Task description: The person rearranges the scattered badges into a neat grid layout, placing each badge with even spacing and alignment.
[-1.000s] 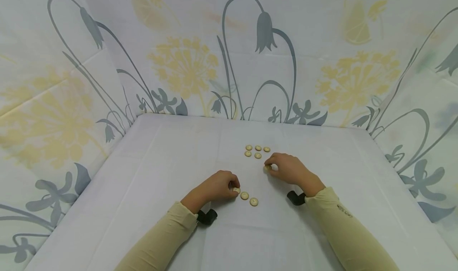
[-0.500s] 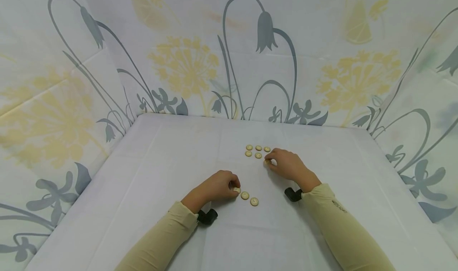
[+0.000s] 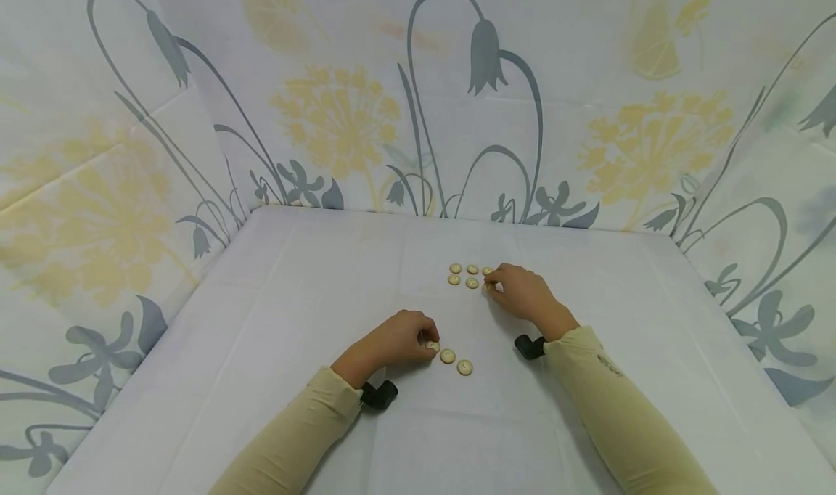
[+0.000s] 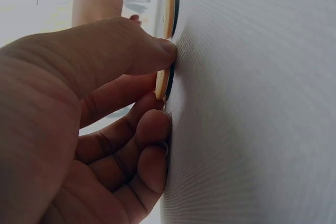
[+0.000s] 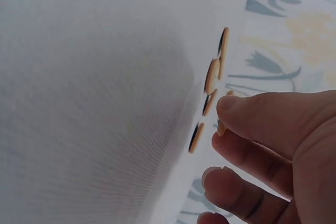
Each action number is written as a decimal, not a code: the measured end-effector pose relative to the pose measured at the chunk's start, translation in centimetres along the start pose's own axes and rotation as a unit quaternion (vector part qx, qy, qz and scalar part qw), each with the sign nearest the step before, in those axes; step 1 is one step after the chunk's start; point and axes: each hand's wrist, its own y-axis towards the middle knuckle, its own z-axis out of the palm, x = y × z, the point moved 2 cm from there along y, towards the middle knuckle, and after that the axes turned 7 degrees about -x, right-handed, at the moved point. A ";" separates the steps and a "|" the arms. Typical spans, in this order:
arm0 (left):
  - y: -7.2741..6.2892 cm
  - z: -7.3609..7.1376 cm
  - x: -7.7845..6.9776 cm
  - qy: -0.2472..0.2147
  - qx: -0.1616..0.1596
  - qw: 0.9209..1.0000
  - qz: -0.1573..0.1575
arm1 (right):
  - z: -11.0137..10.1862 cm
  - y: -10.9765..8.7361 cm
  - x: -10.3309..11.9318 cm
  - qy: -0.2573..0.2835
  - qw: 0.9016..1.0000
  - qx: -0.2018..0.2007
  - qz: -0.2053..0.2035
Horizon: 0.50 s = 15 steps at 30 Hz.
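Observation:
My left hand (image 3: 397, 337) rests on the white table and pinches a round cream button (image 4: 161, 85) at the left end of a near row. Beside its thumb lie two more buttons of that row, a middle button (image 3: 447, 356) and an end button (image 3: 464, 367). Farther back, my right hand (image 3: 522, 292) pinches another button (image 5: 221, 128) between thumb and index finger; the right wrist view shows it raised off the cloth. Close to these fingertips several buttons lie in two short rows, among them a front-row button (image 3: 472, 283). Fingers partly cover the far group's right-hand button (image 3: 486, 271).
White cloth covers the table (image 3: 313, 277). Around it hang flower-printed curtains (image 3: 353, 117) at the back and both sides. A black wrist device (image 3: 379, 395) sits on the left wrist, and a second device (image 3: 529, 347) on the right.
My right hand has moved away from me, bringing its button up beside the front row of the far group. My left hand stays in place on its button.

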 end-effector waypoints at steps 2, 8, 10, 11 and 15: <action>0.0 0.0 0.0 -0.001 0.000 1.000 0.000 | 0.1 0.2 -0.1 -0.001 1.000 0.000 0.002; 0.0 0.1 0.2 0.002 0.002 1.000 -0.001 | 0.3 0.5 -0.4 0.004 1.000 0.007 0.014; 0.0 0.1 0.2 0.003 0.002 1.000 0.000 | 0.4 0.6 -0.5 0.005 1.000 0.010 0.017; 0.0 0.1 0.2 0.005 0.002 1.000 0.000 | 0.4 0.6 -0.5 0.007 1.000 0.013 0.020; 0.0 0.1 0.2 0.009 0.001 1.000 0.002 | 0.5 0.8 -0.6 0.011 0.999 0.024 0.031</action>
